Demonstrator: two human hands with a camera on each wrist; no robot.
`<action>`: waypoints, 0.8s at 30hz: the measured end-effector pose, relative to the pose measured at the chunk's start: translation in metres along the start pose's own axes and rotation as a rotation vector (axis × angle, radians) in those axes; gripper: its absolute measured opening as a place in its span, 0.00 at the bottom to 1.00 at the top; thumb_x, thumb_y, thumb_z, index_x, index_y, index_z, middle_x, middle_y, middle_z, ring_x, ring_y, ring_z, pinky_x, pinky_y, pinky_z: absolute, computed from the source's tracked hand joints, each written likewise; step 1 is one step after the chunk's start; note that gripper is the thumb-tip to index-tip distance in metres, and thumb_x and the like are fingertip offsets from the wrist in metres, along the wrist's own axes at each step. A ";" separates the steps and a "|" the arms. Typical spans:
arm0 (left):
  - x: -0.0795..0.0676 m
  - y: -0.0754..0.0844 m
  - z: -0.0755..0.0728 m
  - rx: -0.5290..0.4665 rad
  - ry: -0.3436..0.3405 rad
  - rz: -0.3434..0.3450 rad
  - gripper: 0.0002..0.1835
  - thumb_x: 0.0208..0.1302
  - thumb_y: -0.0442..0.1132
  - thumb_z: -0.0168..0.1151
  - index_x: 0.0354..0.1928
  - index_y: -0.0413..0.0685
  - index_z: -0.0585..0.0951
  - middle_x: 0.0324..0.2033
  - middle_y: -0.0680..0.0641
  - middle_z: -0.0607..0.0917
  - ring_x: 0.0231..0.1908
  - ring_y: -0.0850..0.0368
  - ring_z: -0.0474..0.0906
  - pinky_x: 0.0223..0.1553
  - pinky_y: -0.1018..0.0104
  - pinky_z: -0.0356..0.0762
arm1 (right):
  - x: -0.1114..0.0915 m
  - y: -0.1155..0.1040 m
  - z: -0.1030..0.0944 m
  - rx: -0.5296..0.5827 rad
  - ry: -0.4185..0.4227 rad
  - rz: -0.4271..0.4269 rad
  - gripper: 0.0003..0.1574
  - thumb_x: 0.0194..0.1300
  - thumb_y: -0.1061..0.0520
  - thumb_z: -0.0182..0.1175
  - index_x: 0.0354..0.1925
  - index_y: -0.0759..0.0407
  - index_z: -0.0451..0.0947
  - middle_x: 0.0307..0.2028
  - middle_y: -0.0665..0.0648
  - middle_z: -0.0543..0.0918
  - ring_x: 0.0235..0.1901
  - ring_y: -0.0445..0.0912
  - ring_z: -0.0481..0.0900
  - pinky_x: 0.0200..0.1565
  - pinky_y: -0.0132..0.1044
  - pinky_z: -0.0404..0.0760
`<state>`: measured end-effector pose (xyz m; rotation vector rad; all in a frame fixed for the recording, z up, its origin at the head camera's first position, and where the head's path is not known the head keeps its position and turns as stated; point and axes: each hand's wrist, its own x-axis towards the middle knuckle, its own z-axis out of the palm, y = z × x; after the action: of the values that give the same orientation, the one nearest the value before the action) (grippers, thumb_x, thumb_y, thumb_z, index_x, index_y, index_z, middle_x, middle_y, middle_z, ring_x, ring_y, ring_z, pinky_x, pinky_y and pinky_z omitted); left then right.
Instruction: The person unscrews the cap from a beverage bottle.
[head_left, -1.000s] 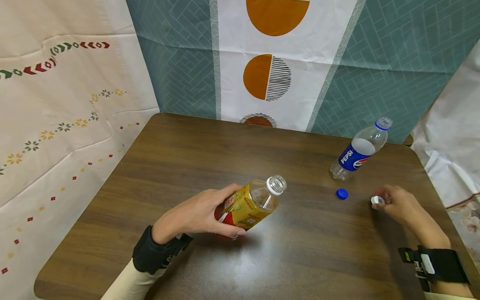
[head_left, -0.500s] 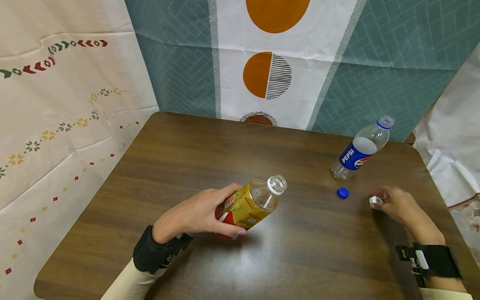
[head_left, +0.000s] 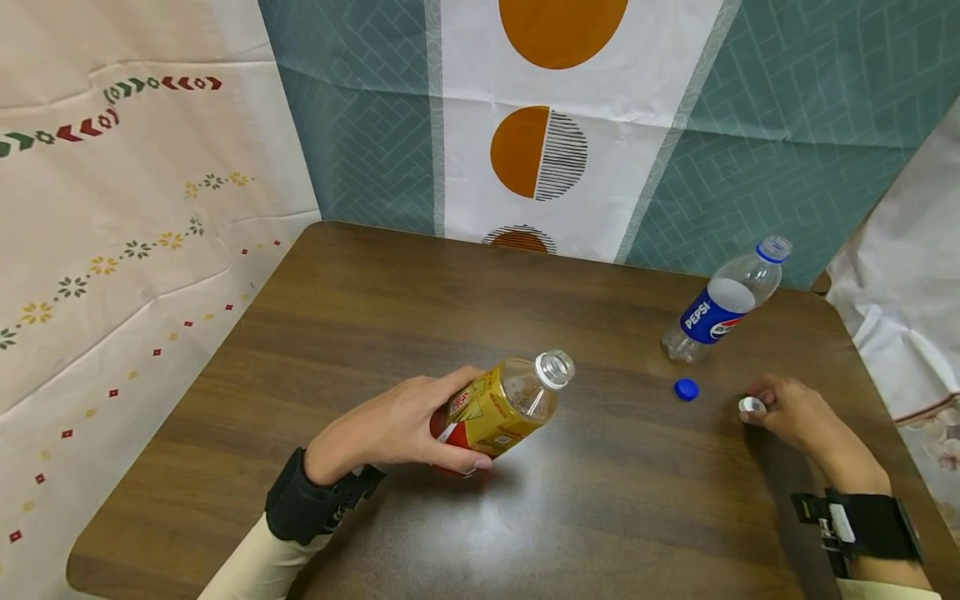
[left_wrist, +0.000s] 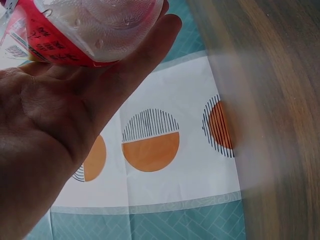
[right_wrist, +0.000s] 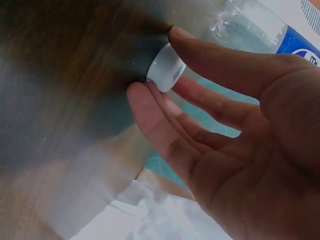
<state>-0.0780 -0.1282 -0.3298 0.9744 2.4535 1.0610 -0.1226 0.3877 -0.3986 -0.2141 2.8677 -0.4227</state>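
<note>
My left hand [head_left: 405,421] grips a clear plastic bottle [head_left: 491,421] with a yellow and red label. The bottle leans to the right and its mouth has no cap on it. Seen in the left wrist view, the bottle's ribbed base [left_wrist: 117,22] shows above the thumb. At the right of the table, my right hand [head_left: 802,417] pinches a white bottle cap [head_left: 752,405] between thumb and fingers, at the tabletop. The right wrist view shows the same white cap [right_wrist: 166,69] between the fingertips.
An uncapped Pepsi bottle [head_left: 708,318] stands behind the right hand. A blue bottle cap [head_left: 686,389] lies on the brown wooden table [head_left: 420,300], between that bottle and the white cap. Patterned cloths [head_left: 360,125] hang along the table's back and sides.
The right hand has shifted slightly left with the white cap. The left hand and its bottle have stayed in place. The head view has shifted a little.
</note>
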 end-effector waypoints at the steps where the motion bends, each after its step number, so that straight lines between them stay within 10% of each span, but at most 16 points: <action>1: -0.001 0.000 0.000 -0.006 -0.001 0.000 0.36 0.48 0.67 0.64 0.59 0.72 0.64 0.32 0.63 0.79 0.29 0.68 0.75 0.27 0.68 0.80 | -0.001 0.000 0.000 -0.007 0.003 0.001 0.27 0.51 0.56 0.68 0.40 0.77 0.73 0.30 0.70 0.79 0.33 0.63 0.76 0.35 0.60 0.74; 14: -0.001 0.000 -0.001 -0.012 0.003 0.011 0.37 0.47 0.66 0.66 0.60 0.71 0.64 0.33 0.62 0.79 0.29 0.68 0.76 0.27 0.68 0.80 | -0.030 -0.016 -0.023 -0.025 0.062 0.052 0.34 0.58 0.52 0.65 0.46 0.82 0.68 0.38 0.81 0.75 0.37 0.71 0.75 0.35 0.63 0.75; 24: -0.003 0.003 -0.002 -0.022 0.005 0.018 0.37 0.48 0.65 0.66 0.60 0.71 0.64 0.34 0.63 0.79 0.31 0.68 0.75 0.28 0.68 0.80 | -0.057 -0.069 -0.049 0.035 0.259 -0.099 0.34 0.60 0.52 0.65 0.49 0.81 0.68 0.42 0.80 0.72 0.32 0.68 0.78 0.29 0.61 0.79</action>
<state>-0.0760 -0.1300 -0.3263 0.9904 2.4367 1.0950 -0.0724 0.3450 -0.3203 -0.3171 3.1088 -0.5560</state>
